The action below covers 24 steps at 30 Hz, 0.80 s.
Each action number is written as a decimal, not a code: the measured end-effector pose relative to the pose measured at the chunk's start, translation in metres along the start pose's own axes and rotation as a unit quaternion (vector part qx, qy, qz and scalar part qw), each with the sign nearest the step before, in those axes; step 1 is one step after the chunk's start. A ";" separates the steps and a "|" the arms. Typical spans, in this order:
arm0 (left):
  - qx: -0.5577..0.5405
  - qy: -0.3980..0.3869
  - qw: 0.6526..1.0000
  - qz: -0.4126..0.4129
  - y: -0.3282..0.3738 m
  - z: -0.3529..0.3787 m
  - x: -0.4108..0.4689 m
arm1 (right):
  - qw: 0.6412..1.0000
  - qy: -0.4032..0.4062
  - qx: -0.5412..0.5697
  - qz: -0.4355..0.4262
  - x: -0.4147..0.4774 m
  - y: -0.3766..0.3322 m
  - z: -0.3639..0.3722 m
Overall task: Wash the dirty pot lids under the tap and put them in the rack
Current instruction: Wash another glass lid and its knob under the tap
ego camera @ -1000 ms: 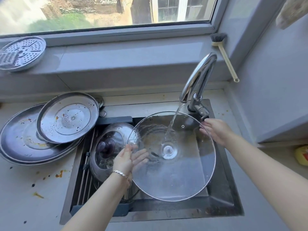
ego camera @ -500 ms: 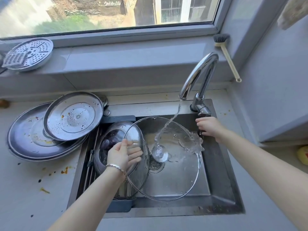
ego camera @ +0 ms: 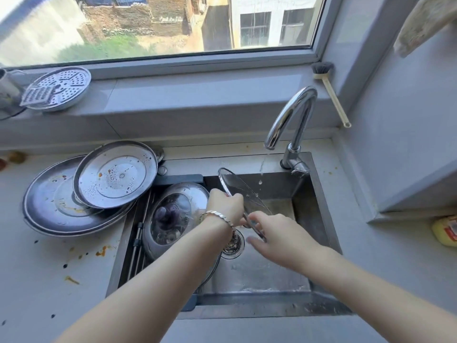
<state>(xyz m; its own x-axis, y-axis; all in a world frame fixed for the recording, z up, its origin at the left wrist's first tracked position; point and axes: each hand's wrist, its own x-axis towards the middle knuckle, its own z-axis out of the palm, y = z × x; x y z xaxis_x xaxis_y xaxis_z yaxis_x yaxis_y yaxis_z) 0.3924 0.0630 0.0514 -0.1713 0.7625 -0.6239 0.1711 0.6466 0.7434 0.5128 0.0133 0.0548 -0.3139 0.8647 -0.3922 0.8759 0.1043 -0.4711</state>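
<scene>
A clear glass pot lid (ego camera: 243, 191) stands nearly on edge over the sink (ego camera: 324, 219). My left hand (ego camera: 226, 204) grips its left side. My right hand (ego camera: 277, 233) touches its lower rim, fingers partly spread and blurred. The chrome tap (ego camera: 289, 117) only drips a few drops. A glass-and-steel lid (ego camera: 173, 216) lies in the dark rack (ego camera: 138, 238) set in the sink's left part. Two dirty steel lids, a small one (ego camera: 116, 174) on a large one (ego camera: 57, 204), rest on the counter at the left.
A perforated steamer plate (ego camera: 59, 87) and a grater sit on the window sill at the left. A dish brush (ego camera: 331, 92) leans in the sill's right corner. A yellow bottle (ego camera: 445, 231) lies at the right edge. Food stains (ego camera: 101, 251) dot the counter.
The water stream has stopped. My right hand left the tap handle and came to the glass lid. The lid has turned from nearly flat to standing on edge, further left.
</scene>
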 end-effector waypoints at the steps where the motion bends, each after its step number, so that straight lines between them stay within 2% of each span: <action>1: 0.000 -0.006 1.000 0.005 0.003 0.003 -0.003 | 0.999 0.041 -0.028 0.000 0.001 0.001 0.003; 3: -0.017 -0.023 0.999 0.029 0.006 0.010 -0.006 | 0.995 0.094 -0.020 0.006 0.003 0.008 0.003; 7: -0.036 -0.052 0.996 0.059 0.001 0.007 -0.014 | 0.978 0.163 0.121 0.038 0.011 0.027 -0.012; 11: 0.005 -0.079 0.997 -0.006 -0.025 -0.007 -0.017 | 0.936 0.152 0.305 0.092 0.015 0.035 -0.023; 14: 0.024 -0.095 0.994 -0.057 -0.049 -0.018 -0.017 | 0.906 0.155 0.372 0.132 0.017 0.039 -0.023; 17: 0.027 -0.079 0.994 -0.073 -0.067 -0.027 -0.018 | 0.899 0.158 0.380 0.147 0.014 0.038 -0.023; 24: 0.004 -0.061 0.993 -0.097 -0.085 -0.052 -0.022 | 0.934 0.213 0.275 0.087 0.004 0.021 -0.023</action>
<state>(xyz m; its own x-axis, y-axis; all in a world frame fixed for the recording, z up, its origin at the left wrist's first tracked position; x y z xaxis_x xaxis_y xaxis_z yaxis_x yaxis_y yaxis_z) 0.3317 -0.0095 0.0147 -0.0834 0.6202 -0.7800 0.1540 0.7813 0.6048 0.5387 0.0300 0.0615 0.0922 0.9745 -0.2046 0.5432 -0.2214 -0.8099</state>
